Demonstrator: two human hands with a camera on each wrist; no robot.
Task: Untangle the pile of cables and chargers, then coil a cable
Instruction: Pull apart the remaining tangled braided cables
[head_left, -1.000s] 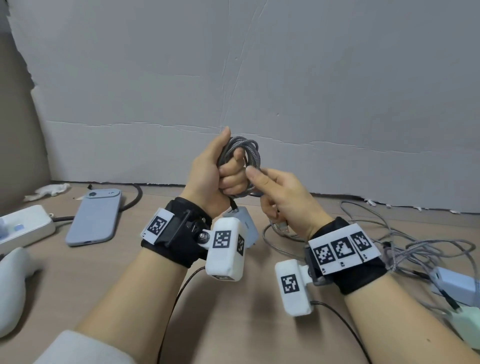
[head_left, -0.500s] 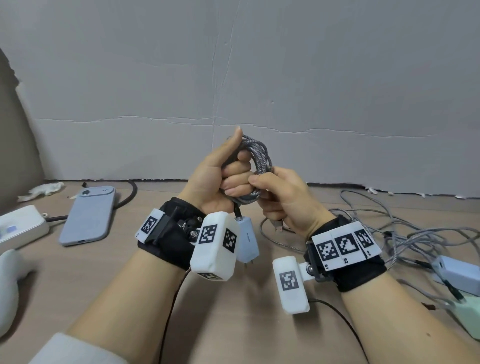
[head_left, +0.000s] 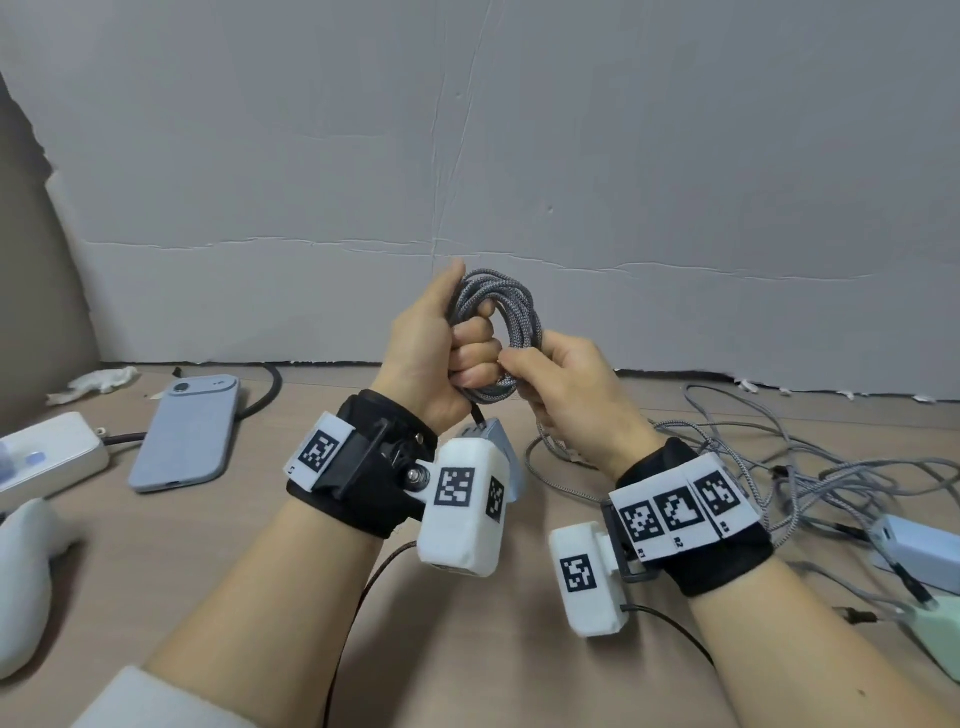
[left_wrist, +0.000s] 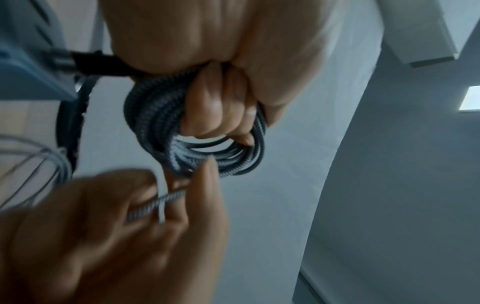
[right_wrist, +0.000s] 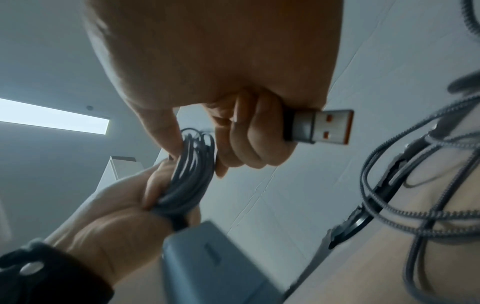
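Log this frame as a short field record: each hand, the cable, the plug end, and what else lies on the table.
left hand: grips the coiled braided cable, thumb up
right hand: pinches the coil, holds the USB plug in its curled fingers
charger: blue-grey, hangs below the left hand
loose cables: tangled on the table, right side
phone: lies left, camera side up

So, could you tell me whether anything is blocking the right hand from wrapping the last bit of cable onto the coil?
Nothing visible does. The right hand already pinches the loose end at the coil that the left hand grips; its USB plug juts free. A grey charger hangs below, and the tangled cables lie apart.
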